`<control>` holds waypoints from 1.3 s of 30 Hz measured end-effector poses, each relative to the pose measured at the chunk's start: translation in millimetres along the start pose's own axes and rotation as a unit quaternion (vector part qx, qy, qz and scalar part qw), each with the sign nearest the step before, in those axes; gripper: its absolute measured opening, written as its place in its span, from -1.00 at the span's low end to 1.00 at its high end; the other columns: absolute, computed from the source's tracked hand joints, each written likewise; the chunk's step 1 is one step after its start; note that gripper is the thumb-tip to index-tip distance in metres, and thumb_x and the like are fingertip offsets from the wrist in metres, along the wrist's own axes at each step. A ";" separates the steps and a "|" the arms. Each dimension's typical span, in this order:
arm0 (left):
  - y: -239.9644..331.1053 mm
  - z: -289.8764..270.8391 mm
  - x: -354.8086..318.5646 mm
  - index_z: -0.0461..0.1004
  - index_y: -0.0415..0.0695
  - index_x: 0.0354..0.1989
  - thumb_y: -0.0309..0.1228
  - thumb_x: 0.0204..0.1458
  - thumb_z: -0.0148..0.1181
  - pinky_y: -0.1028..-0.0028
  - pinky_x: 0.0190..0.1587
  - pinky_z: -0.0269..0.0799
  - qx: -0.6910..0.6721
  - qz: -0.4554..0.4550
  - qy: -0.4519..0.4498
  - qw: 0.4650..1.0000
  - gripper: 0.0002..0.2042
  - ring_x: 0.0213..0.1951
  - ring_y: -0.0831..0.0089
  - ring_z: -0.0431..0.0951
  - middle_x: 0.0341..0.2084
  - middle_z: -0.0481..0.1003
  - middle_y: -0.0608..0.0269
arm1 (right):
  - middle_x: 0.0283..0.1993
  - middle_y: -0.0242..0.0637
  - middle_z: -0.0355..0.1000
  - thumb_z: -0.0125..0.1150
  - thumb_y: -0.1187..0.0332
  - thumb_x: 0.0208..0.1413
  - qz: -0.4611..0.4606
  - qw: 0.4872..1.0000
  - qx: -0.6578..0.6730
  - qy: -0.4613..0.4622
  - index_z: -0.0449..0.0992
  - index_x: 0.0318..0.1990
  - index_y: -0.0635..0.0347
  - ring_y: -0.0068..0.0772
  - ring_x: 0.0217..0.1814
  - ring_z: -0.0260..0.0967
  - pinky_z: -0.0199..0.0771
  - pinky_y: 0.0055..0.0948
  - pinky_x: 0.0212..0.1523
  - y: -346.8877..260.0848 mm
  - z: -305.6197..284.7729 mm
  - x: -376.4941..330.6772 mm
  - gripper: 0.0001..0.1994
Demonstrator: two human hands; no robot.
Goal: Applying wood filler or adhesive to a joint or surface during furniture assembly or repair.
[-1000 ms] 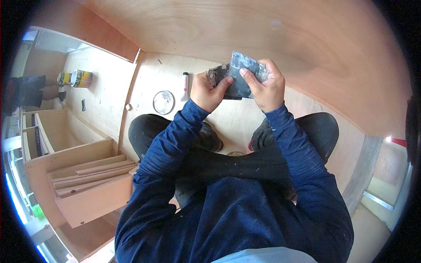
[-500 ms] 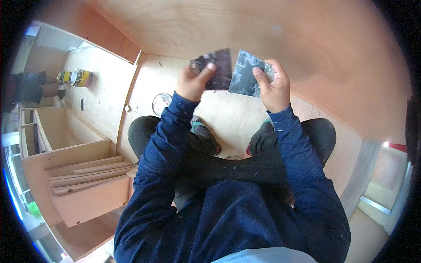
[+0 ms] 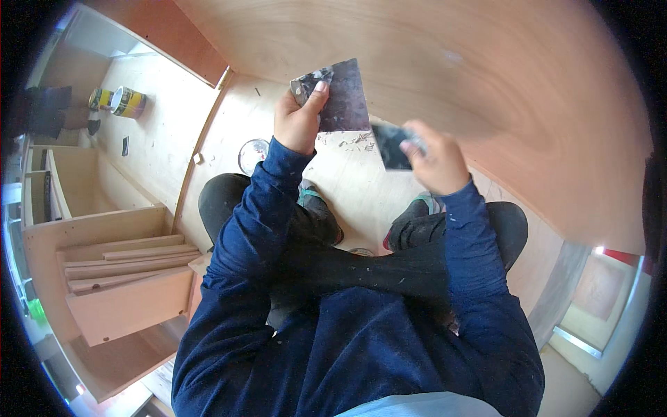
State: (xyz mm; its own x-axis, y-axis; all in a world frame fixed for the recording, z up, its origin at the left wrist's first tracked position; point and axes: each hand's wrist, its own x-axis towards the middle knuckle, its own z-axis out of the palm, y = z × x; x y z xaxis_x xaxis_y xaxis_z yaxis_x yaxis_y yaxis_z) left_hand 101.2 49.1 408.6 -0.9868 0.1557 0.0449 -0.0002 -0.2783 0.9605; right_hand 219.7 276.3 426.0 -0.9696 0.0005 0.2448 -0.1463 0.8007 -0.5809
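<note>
My left hand [image 3: 297, 126] grips a flat, dark square scraper plate [image 3: 347, 101] with the thumb across its face. Pale smears and flakes mark the plate near my thumb. Lower and to the right, my right hand [image 3: 445, 163] pinches a second dark scraper plate [image 3: 390, 151], tilted and blurred by motion. The corner of this plate is close to the lower right corner of the left one; whether they touch I cannot tell. Shavings or crumbs [image 3: 358, 142] lie on the pale wooden floor below the plates.
A large plywood panel [image 3: 486, 90] rises ahead and to the right. A round lid or tin [image 3: 253, 154] sits left of my left forearm. Farther left are yellow-and-black buckets [image 3: 129, 103], a person's legs [image 3: 48, 115], and a wooden cabinet [image 3: 42, 243] with loose boards [image 3: 139, 258].
My right hand has moved down, and its plate has turned from facing me to a steep tilt. My left hand and plate have risen slightly. The view has shifted a little.
</note>
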 end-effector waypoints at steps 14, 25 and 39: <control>19.9 7.3 -7.8 0.56 -0.21 -0.06 -0.45 0.20 0.27 0.46 -0.31 0.48 0.361 0.240 0.015 0.901 -0.82 -0.45 0.40 0.56 -0.54 0.53 0.16 | -0.27 0.05 0.58 0.37 0.41 0.10 -0.103 0.974 0.115 -0.164 0.58 -0.07 0.21 0.06 -0.25 0.56 0.51 -0.22 -0.16 4.8 -12.7 -5.7 -0.76; -15.7 21.0 -25.4 0.57 -0.28 -0.37 -0.13 0.30 0.23 0.55 -0.50 0.26 0.244 -0.017 -0.174 0.954 -0.60 -0.55 0.69 0.33 -0.67 0.40 0.45 | -0.27 -0.30 0.54 0.32 0.35 0.26 0.060 0.963 0.258 -0.042 0.51 -0.04 0.33 -0.51 -0.22 0.44 0.46 -0.45 -0.14 -4.7 5.2 -1.7 -0.75; -8.5 14.1 -16.3 0.59 -0.28 -0.35 -0.29 0.32 0.11 0.39 -0.39 0.45 0.427 -0.011 -0.179 0.886 -0.69 -0.55 0.37 0.53 -0.61 0.55 0.12 | -0.04 -0.32 0.48 0.34 0.49 0.19 0.094 0.944 0.296 0.114 0.40 0.12 0.29 -0.61 -0.08 0.42 0.49 -0.52 -0.06 25.9 -6.5 12.4 -0.63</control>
State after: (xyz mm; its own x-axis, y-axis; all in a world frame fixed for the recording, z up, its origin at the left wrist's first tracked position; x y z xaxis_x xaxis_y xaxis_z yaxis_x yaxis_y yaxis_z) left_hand 119.6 62.4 403.6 -0.8735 0.4853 -0.0383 0.2550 0.5232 0.8132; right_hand 205.1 301.0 419.1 -0.9319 0.2921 0.2151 -0.1249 0.2984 -0.9462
